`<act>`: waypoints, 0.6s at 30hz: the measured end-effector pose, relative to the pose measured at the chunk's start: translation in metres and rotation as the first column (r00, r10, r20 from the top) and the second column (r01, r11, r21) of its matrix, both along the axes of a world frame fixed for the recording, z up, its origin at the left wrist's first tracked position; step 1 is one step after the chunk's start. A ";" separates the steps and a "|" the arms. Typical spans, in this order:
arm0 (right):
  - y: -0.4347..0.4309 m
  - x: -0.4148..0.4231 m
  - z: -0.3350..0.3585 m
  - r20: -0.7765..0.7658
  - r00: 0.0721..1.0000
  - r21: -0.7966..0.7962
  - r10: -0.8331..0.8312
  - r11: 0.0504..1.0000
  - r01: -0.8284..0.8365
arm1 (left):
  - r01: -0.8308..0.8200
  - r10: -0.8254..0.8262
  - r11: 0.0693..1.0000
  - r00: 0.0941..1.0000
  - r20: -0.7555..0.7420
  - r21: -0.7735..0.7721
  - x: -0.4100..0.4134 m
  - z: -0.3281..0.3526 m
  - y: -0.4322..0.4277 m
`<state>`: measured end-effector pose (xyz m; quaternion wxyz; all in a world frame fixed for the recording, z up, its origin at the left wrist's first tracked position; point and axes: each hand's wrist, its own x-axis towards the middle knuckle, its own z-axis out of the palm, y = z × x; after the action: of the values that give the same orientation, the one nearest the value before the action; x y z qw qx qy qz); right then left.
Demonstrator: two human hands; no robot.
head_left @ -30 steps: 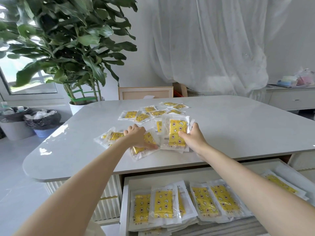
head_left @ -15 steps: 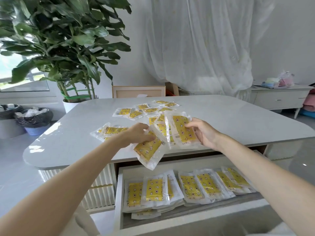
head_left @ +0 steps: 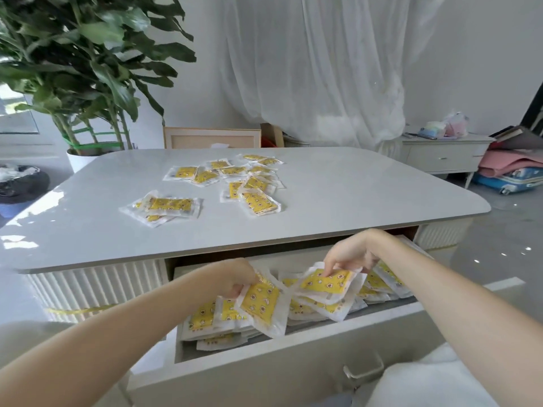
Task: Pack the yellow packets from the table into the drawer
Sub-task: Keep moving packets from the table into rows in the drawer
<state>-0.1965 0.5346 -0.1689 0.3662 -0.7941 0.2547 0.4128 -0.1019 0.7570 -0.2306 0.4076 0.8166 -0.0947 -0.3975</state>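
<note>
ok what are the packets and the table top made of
Packets: clear, glossy plastic film, likely; see-through crinkled edges around a yellow printed insert. Table top: glossy pale slab, perhaps stone or glass; it mirrors window light.

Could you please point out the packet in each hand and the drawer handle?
Left-hand packet (head_left: 261, 299): head view, on its yellow middle.
Right-hand packet (head_left: 324, 283): head view, on its yellow face.
Drawer handle (head_left: 365, 373): head view, on the middle of the metal bar.
</note>
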 end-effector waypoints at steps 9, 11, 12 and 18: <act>-0.047 0.002 -0.037 0.169 0.959 -0.388 -0.228 0.879 0.277 | -0.271 0.256 0.941 0.962 -0.094 -0.203 -0.005 -0.028 -0.045; -0.059 0.005 -0.045 0.178 0.945 -0.393 -0.273 0.861 0.323 | -0.285 0.268 0.934 0.958 -0.107 -0.217 -0.002 -0.030 -0.055; -0.064 0.006 -0.047 0.187 0.937 -0.382 -0.296 0.856 0.347 | -0.284 0.264 0.933 0.958 -0.114 -0.220 -0.003 -0.029 -0.059; -0.070 0.010 -0.059 0.248 0.883 -0.269 -0.400 0.847 0.459 | -0.109 0.131 0.985 0.977 0.168 -0.134 -0.007 -0.045 -0.079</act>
<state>-0.1869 0.4648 -0.2275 0.3374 -0.7996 0.4553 0.1988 -0.1090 0.6783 -0.2751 0.4708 0.8260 -0.1054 -0.2917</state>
